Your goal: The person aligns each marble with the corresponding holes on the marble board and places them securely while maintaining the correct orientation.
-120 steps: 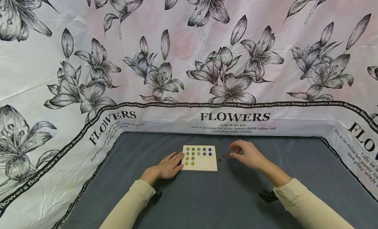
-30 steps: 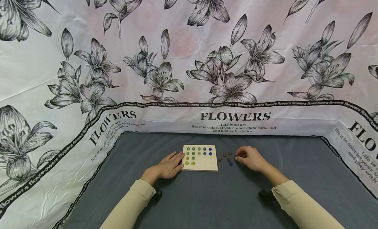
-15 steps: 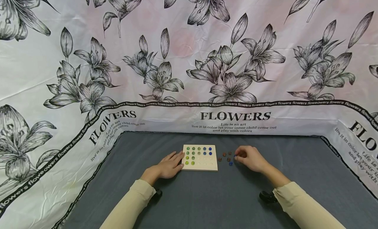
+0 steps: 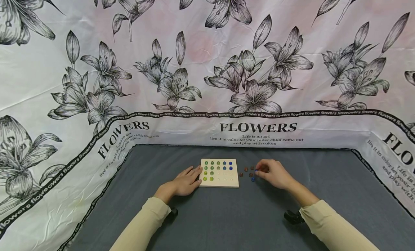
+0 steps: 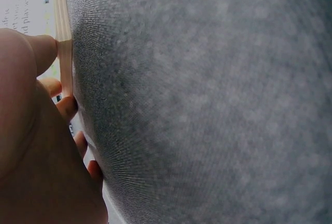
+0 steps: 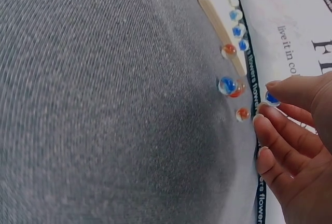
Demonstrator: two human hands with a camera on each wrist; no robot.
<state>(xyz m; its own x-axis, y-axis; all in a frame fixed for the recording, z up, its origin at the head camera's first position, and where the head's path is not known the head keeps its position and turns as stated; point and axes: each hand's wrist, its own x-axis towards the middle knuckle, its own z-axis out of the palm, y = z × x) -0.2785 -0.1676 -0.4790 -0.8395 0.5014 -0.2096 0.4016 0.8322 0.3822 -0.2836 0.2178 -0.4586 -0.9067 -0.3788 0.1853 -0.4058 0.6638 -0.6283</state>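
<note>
A pale wooden board [image 4: 228,183] with rows of round hollows lies flat on the cloth. Green and yellow-green marbles fill its left columns, and several blue marbles [image 4: 230,165] sit at its far right. My left hand [image 4: 185,181] rests at the board's left side, thumb and fingers touching its edge, fingers fairly straight. Right of the board, my right hand [image 4: 275,173] pinches a blue marble [image 6: 272,98] between thumb and index finger, slightly above the cloth. Beside that hand lie several reddish-brown marbles [image 6: 242,114] and one loose blue marble [image 6: 227,85].
Dark grey cloth [image 4: 214,218] covers the table. Behind it hangs a white fabric backdrop [image 4: 201,63] printed with black flowers and lettering. A black wrist strap piece [image 4: 293,217] shows under the right sleeve.
Four seconds ago the right hand was over the loose marbles; it then moved right and now pinches a blue one. Lately it has shifted slightly left. The left hand stays put.
</note>
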